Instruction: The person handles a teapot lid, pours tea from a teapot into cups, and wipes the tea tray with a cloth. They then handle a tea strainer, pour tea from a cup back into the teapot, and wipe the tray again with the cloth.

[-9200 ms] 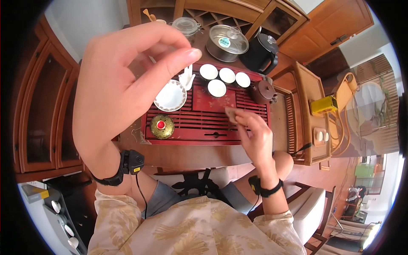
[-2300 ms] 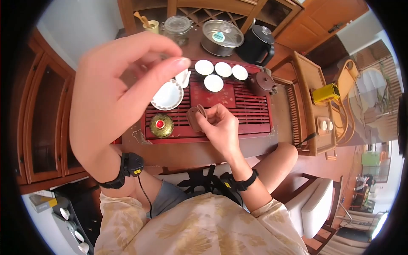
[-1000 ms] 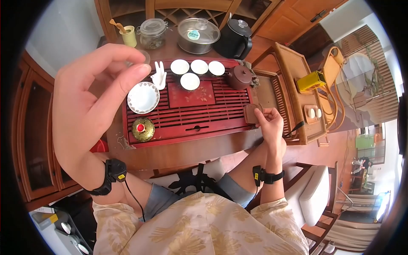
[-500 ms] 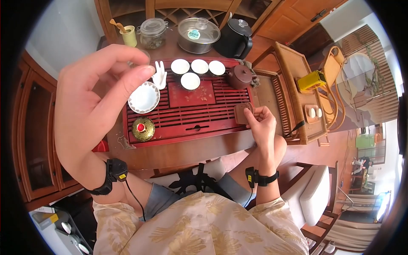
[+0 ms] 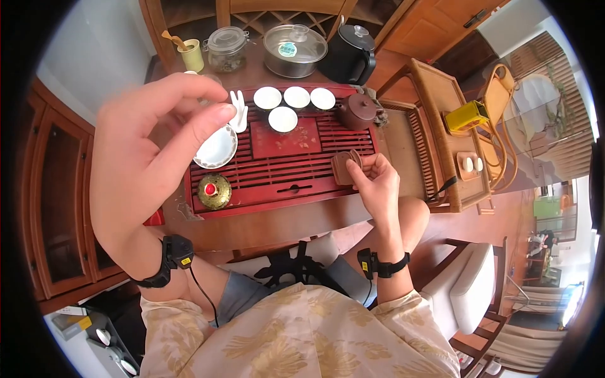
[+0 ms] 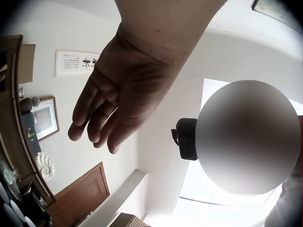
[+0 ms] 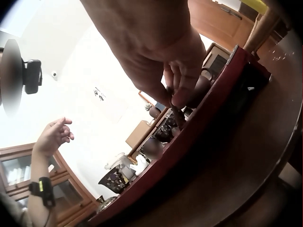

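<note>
My right hand (image 5: 380,181) pinches thin brown coasters (image 5: 341,170) between thumb and fingers, low over the front right of the red slatted tea tray (image 5: 265,200). A second coaster edge shows behind the front square one. In the right wrist view the coasters (image 7: 177,116) appear edge-on, just above the tray's rim. My left hand (image 5: 148,148) is raised in the air on the left, fingers loosely bent; the left wrist view shows this hand (image 6: 125,90) holding nothing. Several white-lined cups (image 5: 283,119) and a brown teapot (image 5: 358,112) stand at the tray's back.
On the tray's left are a white bowl (image 5: 216,148), a white hand-shaped ornament (image 5: 239,113) and a green-gold lidded pot (image 5: 214,191). Behind it stand a glass jar (image 5: 227,50), a lidded steel pot (image 5: 295,51) and a black kettle (image 5: 348,53). A wooden cart (image 5: 435,101) is at right.
The right hand carried the coasters from the tray's middle to its right edge, then slid back leftward over the past second. The left hand stays raised, drifting slightly right in view.
</note>
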A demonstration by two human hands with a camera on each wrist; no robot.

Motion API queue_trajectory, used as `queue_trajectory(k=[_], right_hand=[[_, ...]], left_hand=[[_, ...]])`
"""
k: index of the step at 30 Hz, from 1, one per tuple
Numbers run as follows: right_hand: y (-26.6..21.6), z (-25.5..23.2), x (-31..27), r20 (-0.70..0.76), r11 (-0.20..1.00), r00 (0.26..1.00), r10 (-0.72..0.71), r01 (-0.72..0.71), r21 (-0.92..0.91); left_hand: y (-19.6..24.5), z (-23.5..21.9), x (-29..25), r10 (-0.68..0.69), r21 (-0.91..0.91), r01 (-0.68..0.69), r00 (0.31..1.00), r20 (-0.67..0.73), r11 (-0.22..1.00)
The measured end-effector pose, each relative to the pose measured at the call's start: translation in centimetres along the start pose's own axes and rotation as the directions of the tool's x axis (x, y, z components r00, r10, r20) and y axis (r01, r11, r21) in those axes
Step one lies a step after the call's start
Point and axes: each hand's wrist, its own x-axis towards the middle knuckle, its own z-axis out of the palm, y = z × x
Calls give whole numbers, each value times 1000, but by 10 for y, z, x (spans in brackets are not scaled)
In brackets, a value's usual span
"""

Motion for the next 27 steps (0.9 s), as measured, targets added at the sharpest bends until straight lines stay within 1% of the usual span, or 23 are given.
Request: queue_trajectory(k=[1, 4, 5, 6, 7, 8, 10, 11, 12, 14, 15, 18, 19, 22, 25, 26, 27], right_hand=[[-2, -1, 1, 5, 1000, 1000, -16, 16, -18], [-24, -8, 9, 21, 992, 993, -118, 117, 47], [-39, -13, 12, 81, 986, 983, -166, 163, 44], [-50, -18, 18, 150, 976, 966, -213, 201, 89], [-66, -24, 23, 220, 950, 926, -307, 312, 14], [-82, -31, 29, 293, 905, 873, -390, 422, -52], [-102, -35, 43, 390, 795, 738, -551, 606, -24], [-108, -36, 50, 432, 726, 656, -619, 688, -3], [-112, -35, 56, 448, 687, 607, -657, 726, 24], [-119, -31, 66, 469, 604, 507, -723, 794, 73], [-120, -32, 69, 494, 606, 498, -713, 792, 76], [-124, -34, 74, 506, 638, 483, -714, 747, 188], [-121, -34, 77, 505, 630, 483, -715, 758, 169], [-116, -51, 86, 574, 679, 523, -630, 730, 79], [-110, -82, 92, 600, 724, 534, -596, 681, 114], [-112, -91, 91, 539, 753, 605, -586, 652, 87], [-112, -100, 92, 501, 766, 636, -587, 636, 90]], left_hand=[[-1, 2, 1, 10, 0, -10, 1000, 2, 1000], [-5, 8, 2, -49, 19, 48, 998, 45, 999], [-5, 11, 3, -50, 38, 48, 997, 55, 998], [-2, 16, 4, -50, 56, 46, 997, 66, 997], [0, 22, 7, -49, 75, 43, 996, 80, 996], [-1, 29, 10, -5, 81, -1, 998, 68, 997], [-7, 48, 16, 90, 94, -94, 995, 45, 991], [-10, 59, 17, 88, 67, -93, 994, 69, 993], [-9, 67, 20, 113, 94, -126, 985, 133, 987], [-10, 89, 20, 123, 102, -147, 970, 211, 984], [-10, 99, 20, 104, 111, -135, 963, 249, 985], [-16, 131, 22, 28, -68, -10, 962, 270, 998], [-15, 135, 26, 46, -48, -34, 957, 285, 998], [-4, 148, 35, 33, 26, -43, 950, 310, 999], [0, 162, 42, 73, 126, -134, 913, 401, 983], [2, 168, 44, 93, 126, -165, 891, 445, 978], [3, 176, 46, 113, 125, -197, 865, 488, 972]])
